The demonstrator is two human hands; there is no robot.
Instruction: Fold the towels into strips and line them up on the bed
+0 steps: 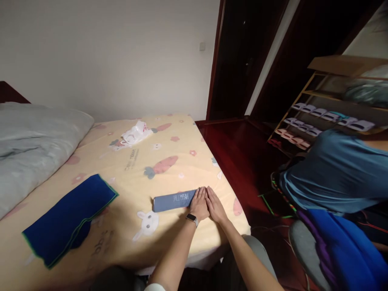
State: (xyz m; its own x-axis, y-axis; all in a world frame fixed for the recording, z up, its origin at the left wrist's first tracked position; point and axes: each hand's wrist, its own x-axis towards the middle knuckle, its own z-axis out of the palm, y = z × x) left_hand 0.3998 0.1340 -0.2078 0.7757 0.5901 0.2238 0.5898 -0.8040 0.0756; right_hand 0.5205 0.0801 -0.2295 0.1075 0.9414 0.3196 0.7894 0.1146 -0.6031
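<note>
A long, flat blue-grey piece with white lettering (174,201) lies on the bed; whether it is folded cloth or a box I cannot tell. My left hand (200,203), with a watch on its wrist, rests flat over the right end of this piece. Beside it and touching it is my right hand (216,206), fingers stretched out together, at the same end. Both palms face down, hiding that end of the piece. To the left, a dark blue cloth with green edging (71,218) is spread on the patterned bed sheet (188,169).
A crumpled white plastic bag (136,133) lies farther back on the bed. A grey quilt (39,141) covers the left side. At right, a person in a blue shirt (336,173) bends before a rack of slippers (321,115). Bright blue cloth (351,250) hangs near the bed's edge.
</note>
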